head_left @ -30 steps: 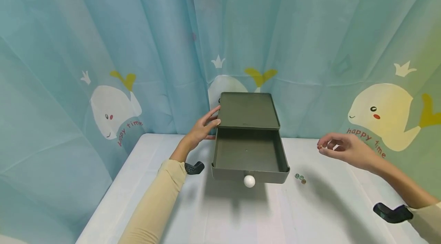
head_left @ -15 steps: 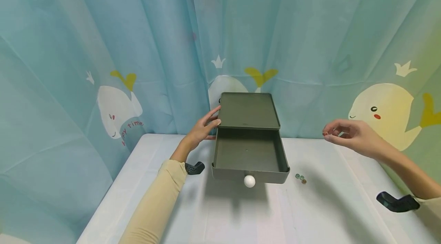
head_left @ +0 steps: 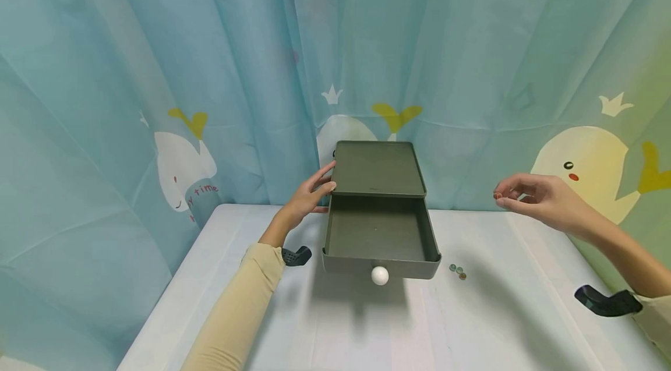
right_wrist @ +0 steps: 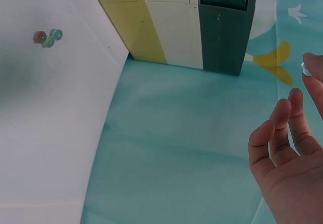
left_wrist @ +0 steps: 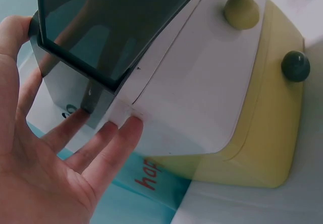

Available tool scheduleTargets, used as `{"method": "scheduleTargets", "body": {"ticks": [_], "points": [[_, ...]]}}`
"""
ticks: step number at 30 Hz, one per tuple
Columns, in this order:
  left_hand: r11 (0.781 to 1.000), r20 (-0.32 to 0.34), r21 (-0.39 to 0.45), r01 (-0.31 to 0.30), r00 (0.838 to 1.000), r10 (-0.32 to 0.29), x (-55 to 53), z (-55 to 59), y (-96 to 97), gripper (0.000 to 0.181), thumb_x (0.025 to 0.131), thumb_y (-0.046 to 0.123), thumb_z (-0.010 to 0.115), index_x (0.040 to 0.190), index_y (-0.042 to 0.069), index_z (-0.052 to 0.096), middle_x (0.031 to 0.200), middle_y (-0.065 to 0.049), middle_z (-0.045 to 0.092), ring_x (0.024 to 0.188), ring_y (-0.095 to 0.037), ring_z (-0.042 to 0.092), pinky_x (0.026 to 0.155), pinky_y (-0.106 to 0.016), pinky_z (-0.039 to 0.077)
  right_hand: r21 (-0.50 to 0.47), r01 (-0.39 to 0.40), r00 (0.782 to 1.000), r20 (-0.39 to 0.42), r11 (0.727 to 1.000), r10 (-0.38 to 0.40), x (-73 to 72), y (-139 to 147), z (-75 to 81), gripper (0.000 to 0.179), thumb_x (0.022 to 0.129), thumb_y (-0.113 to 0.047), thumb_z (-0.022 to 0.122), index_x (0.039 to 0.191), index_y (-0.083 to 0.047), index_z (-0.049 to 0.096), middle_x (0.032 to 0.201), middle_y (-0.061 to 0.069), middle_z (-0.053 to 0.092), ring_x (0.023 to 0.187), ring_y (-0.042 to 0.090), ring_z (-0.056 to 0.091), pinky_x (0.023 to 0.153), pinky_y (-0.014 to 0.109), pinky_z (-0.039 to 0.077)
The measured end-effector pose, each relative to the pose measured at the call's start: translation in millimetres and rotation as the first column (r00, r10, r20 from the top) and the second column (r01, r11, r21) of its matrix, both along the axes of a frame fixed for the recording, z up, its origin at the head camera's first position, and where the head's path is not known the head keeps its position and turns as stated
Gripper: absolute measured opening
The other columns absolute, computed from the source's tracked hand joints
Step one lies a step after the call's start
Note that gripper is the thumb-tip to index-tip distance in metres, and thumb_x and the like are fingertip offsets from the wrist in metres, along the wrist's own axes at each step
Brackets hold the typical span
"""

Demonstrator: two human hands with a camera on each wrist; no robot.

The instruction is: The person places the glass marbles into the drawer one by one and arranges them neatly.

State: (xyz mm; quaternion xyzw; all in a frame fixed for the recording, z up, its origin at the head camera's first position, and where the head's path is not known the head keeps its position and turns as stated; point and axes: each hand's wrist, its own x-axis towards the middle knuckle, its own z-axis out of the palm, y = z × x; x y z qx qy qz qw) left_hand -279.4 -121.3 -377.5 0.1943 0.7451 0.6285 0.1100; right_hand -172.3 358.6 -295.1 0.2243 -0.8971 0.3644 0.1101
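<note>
Over the last second the right hand (head_left: 545, 201) has lifted and drifted farther to the right of the box (head_left: 378, 166), while the left hand (head_left: 304, 199) has stayed against the box's left side and the top drawer (head_left: 377, 237) has remained pulled out. So the small piece (head_left: 498, 196) that the right hand pinches between thumb and finger (a marble, I'd guess) is now farther from the drawer, and the work looks paused rather than advanced. The left hand grasps nothing; its spread fingers just touch the box. Three marbles (head_left: 459, 270) lie on the table (head_left: 493, 330), just right of the box's drawer front.

Hard to make out: the piece is mostly covered by the fingertips, reddish in the head view yet a pale glint at the right wrist view's edge, where the hand is cut off. The drawer's back end is shadowed under the box's top, so its contents there can't be told.
</note>
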Motion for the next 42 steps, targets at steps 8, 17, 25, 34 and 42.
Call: {"method": "scheduleTargets", "body": {"ticks": [8, 17, 25, 34, 42], "points": [[1.000, 0.003, 0.001, -0.003, 1.000, 0.003, 1.3, 1.2, 0.4, 0.062, 0.106, 0.037, 0.056, 0.162, 0.041, 0.031, 0.165, -0.010, 0.029, 0.145, -0.033, 0.040, 0.102, -0.060, 0.049, 0.005, 0.013, 1.000, 0.020, 1.000, -0.013, 0.2, -0.2, 0.2, 0.010, 0.093, -0.009, 0.077, 0.101, -0.014, 0.074, 0.098, 0.000, 0.071, 0.081, 0.014, 0.066, 0.066, 0.023, 0.050], [1.000, 0.000, 0.005, -0.008, 1.000, 0.008, 0.8, 1.8, 0.3, 0.061, 0.105, 0.036, 0.056, 0.161, 0.041, 0.031, 0.164, -0.009, 0.030, 0.144, -0.033, 0.041, 0.102, -0.060, 0.049, 0.045, -0.028, 0.999, 0.040, 0.999, 0.026, -7.2, -6.2, 8.2, 0.011, 0.094, -0.012, 0.077, 0.102, -0.017, 0.074, 0.098, 0.001, 0.070, 0.083, 0.013, 0.065, 0.066, 0.024, 0.050], [1.000, -0.006, 0.006, -0.009, 1.000, 0.009, 0.2, 2.5, 2.1, 0.061, 0.106, 0.035, 0.056, 0.162, 0.041, 0.031, 0.165, -0.009, 0.030, 0.144, -0.033, 0.041, 0.101, -0.059, 0.050, 0.046, -0.084, 0.995, 0.066, 0.995, 0.081, -14.5, -16.4, 23.0, 0.011, 0.093, -0.010, 0.077, 0.102, -0.015, 0.074, 0.098, 0.002, 0.070, 0.084, 0.014, 0.064, 0.070, 0.022, 0.052], [1.000, -0.010, 0.010, 0.003, 1.000, -0.003, 0.2, 3.4, 3.2, 0.060, 0.107, 0.034, 0.055, 0.162, 0.038, 0.031, 0.165, -0.010, 0.029, 0.145, -0.034, 0.039, 0.102, -0.060, 0.049, 0.050, -0.128, 0.989, 0.080, 0.991, 0.124, -23.9, -30.1, 32.8, 0.012, 0.093, -0.009, 0.077, 0.102, -0.016, 0.074, 0.094, 0.007, 0.069, 0.080, 0.017, 0.064, 0.066, 0.026, 0.050], [1.000, -0.007, 0.008, 0.004, 1.000, -0.004, 1.5, 1.5, 1.0, 0.060, 0.107, 0.034, 0.054, 0.162, 0.039, 0.031, 0.165, -0.009, 0.030, 0.146, -0.033, 0.039, 0.102, -0.060, 0.049, 0.058, -0.196, 0.978, 0.080, 0.979, 0.191, -34.1, -52.9, 41.3, 0.010, 0.094, -0.011, 0.077, 0.101, -0.017, 0.074, 0.089, 0.003, 0.070, 0.075, 0.018, 0.063, 0.064, 0.027, 0.050]]}}
